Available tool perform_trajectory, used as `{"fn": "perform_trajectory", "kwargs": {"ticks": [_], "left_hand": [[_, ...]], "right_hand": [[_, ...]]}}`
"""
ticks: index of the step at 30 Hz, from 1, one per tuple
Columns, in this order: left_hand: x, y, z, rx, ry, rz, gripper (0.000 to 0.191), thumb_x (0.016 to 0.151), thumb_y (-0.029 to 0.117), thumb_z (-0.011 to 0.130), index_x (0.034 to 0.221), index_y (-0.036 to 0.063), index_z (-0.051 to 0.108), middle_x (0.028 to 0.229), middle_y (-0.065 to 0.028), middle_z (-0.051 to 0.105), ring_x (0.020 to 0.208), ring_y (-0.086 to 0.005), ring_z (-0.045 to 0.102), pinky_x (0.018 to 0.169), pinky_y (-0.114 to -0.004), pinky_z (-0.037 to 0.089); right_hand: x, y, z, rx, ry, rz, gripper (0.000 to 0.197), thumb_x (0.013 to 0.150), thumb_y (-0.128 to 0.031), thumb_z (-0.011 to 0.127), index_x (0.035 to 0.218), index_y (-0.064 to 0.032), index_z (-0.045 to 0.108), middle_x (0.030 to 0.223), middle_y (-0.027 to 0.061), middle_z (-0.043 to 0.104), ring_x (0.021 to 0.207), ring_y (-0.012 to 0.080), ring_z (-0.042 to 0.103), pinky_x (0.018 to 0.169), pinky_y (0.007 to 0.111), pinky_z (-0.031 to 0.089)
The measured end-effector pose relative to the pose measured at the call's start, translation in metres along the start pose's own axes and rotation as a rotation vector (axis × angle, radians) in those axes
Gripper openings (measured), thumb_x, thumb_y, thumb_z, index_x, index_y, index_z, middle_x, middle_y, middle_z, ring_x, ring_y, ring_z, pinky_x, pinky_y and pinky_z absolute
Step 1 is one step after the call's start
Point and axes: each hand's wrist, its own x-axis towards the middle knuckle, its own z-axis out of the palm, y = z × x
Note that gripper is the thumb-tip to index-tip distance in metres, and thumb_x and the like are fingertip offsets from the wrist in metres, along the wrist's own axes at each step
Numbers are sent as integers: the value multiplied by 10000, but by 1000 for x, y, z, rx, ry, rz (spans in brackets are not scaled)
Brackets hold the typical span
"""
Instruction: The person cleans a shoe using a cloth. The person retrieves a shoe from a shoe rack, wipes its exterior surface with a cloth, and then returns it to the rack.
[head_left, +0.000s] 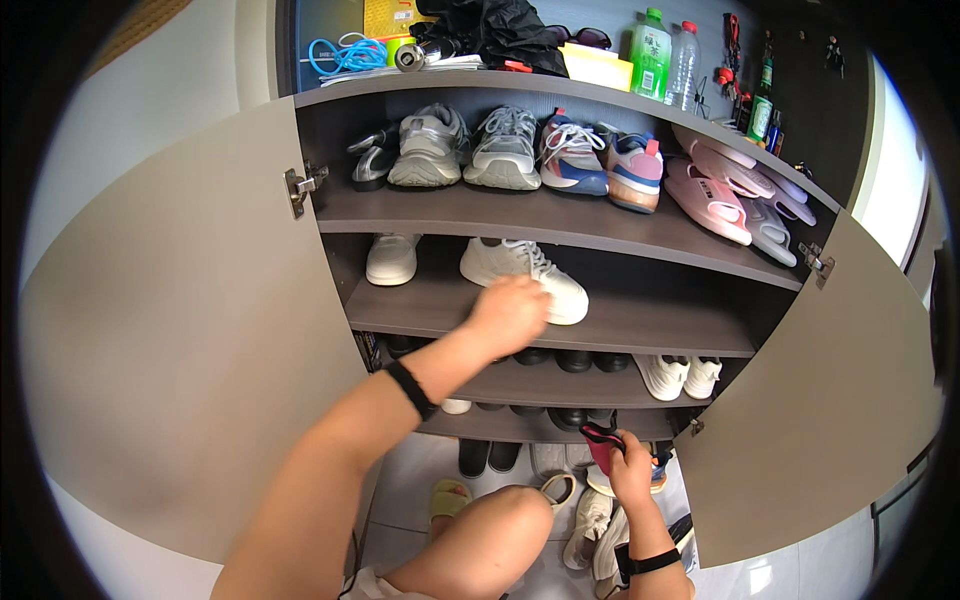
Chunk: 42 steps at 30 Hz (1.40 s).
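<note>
My left hand (511, 313) is at a white lace-up sneaker (566, 292) lying slantwise on the second shelf of a shoe cabinet; its fingers are blurred and partly hidden, so whether they grip the shoe cannot be told. Another white shoe (391, 259) stands further left on that shelf, toe outward. Low on the right, my right hand (631, 469) holds a pink shoe or cloth item with black edging (602, 444), mostly covered by the fingers, in front of the bottom shelf.
Grey sneakers (501, 150), pink-and-blue sneakers (574, 154) and pink slippers (709, 199) fill the top shelf. White shoes (661, 375) and dark shoes sit lower. Open cabinet doors (187, 337) flank both sides. Several shoes (589, 525) lie on the floor by my knee. Bottles (651, 56) stand above.
</note>
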Motion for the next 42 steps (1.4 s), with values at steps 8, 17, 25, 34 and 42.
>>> {"fn": "perform_trajectory", "kwargs": {"ticks": [8, 17, 25, 34, 42], "left_hand": [[38, 38, 64, 80, -77, -55, 316, 728, 234, 692, 1012, 111, 625, 998, -39, 560, 1043, -229, 510, 929, -496, 372], [8, -23, 21, 159, -425, -163, 161, 758, 112, 583, 889, 136, 673, 1157, -59, 557, 1121, -245, 521, 982, -566, 351], [-37, -104, 10, 90, -414, -329, 259, 832, 160, 521, 1023, 177, 694, 1355, -43, 489, 1274, -220, 433, 1100, -519, 224], [-39, -123, 10, 203, -577, -405, 300, 875, 150, 492, 1082, 267, 675, 1449, 53, 380, 1385, -147, 254, 1146, -466, 155], [-20, -69, -15, 292, -685, -390, 336, 801, 135, 544, 1114, 173, 660, 1424, -58, 413, 1366, -253, 300, 1091, -603, 169]], "right_hand": [[-3, -6, 2, -43, -38, -21, 308, 788, -79, 535, 1077, 5, 599, 874, 250, 638, 834, 407, 615, 739, 434, 482], [-2, 3, 2, -195, -64, -60, 296, 773, -86, 550, 1056, -23, 610, 867, 235, 638, 822, 401, 613, 735, 465, 477], [-2, 7, 16, -251, -182, -146, 322, 764, -118, 567, 1077, -54, 603, 873, 205, 647, 814, 395, 612, 739, 473, 482], [-6, 7, 3, -243, -180, -154, 317, 759, -113, 573, 1067, -52, 617, 830, 220, 637, 792, 396, 608, 715, 464, 484], [-12, -3, -22, -235, -68, -38, 308, 770, -114, 539, 1058, -33, 614, 875, 235, 637, 839, 411, 605, 750, 475, 471]]}}
